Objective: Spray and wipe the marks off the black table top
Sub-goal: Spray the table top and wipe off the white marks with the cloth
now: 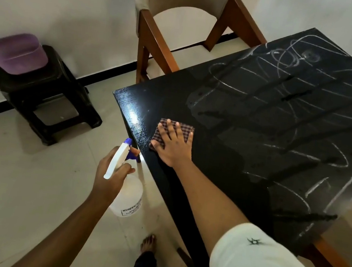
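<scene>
The black table top (231,110) fills the right side, its far and right parts covered with white chalk marks (291,100) and wet streaks. My right hand (175,144) lies flat with spread fingers on a folded checked cloth (171,130), pressing it on the table near the left corner. The strip around the cloth shows no marks. My left hand (113,172) grips the neck of a clear spray bottle (125,197) with a white and blue trigger head, held off the table's left edge over the floor, nozzle toward the table.
A wooden chair (166,16) with a beige back stands at the table's far side. A dark plastic stool (45,92) carrying a purple tub (17,52) stands by the wall at left. My bare feet (148,242) are on the pale tiled floor beside the table.
</scene>
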### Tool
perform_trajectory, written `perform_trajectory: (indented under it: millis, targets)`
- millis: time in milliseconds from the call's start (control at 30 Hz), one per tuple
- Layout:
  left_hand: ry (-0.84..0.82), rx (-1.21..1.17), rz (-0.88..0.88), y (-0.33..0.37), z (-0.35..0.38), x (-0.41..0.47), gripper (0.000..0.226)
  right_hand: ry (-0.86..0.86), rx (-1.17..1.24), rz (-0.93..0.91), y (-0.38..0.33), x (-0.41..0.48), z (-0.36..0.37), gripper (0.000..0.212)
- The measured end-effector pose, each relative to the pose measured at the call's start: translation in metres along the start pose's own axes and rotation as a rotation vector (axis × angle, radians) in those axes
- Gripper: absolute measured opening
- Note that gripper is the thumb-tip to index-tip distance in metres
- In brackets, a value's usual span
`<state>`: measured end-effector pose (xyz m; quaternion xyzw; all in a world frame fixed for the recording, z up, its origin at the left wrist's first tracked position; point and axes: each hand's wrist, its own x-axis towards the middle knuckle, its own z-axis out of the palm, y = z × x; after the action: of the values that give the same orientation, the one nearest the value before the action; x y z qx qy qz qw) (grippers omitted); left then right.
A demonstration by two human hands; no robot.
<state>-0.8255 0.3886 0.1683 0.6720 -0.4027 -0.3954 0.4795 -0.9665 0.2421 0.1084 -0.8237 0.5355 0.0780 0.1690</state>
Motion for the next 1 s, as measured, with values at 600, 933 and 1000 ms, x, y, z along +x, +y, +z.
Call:
perform_trajectory:
  millis: [600, 933, 1000]
  targets:
    - [-0.197, 0.070, 0.060, 0.002, 0.053, -0.045, 0.036, 0.041, 0.023, -0.056, 0.059, -0.208, 0.060, 0.069]
    - [-0.172, 0.032, 0.033, 0.011, 0.093, -0.091, 0.035, 0.031, 0.052, 0.108, 0.110, -0.195, 0.034, 0.070]
    - [-0.170, 0.015, 0.016, 0.010, 0.100, -0.102, 0.031, 0.049, 0.054, 0.075, 0.111, -0.237, 0.054, 0.069]
